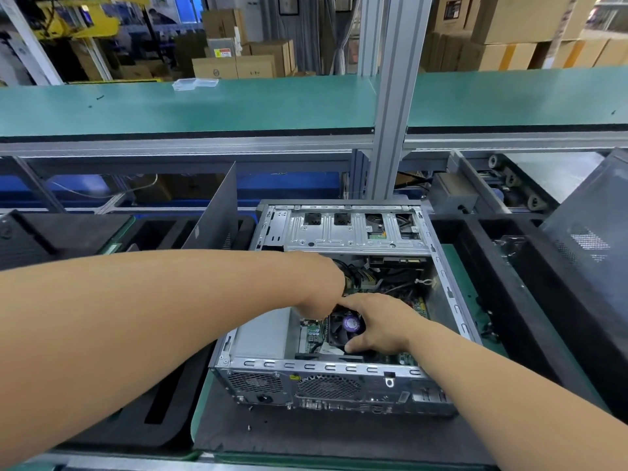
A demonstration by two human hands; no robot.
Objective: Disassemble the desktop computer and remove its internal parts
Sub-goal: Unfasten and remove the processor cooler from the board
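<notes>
Hidden fingers and cut-off parts inside the open computer case [339, 379]

The left hand [319, 283] has its fingertips hidden below the wrist, so its grip is unclear. The right hand [377, 324] covers the 3 o'clock side of the cooler fan [343, 329]. The label on the fan's purple sticker [351, 323] is too small to read.

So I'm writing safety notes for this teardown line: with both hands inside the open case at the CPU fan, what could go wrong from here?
The right hand grips the CPU fan; pulling while it may still be wired could strain the motherboard. The left hand sits beside the cable bundle, which could snag. Both forearms cross the case's metal edges, so scrapes are possible.
</notes>
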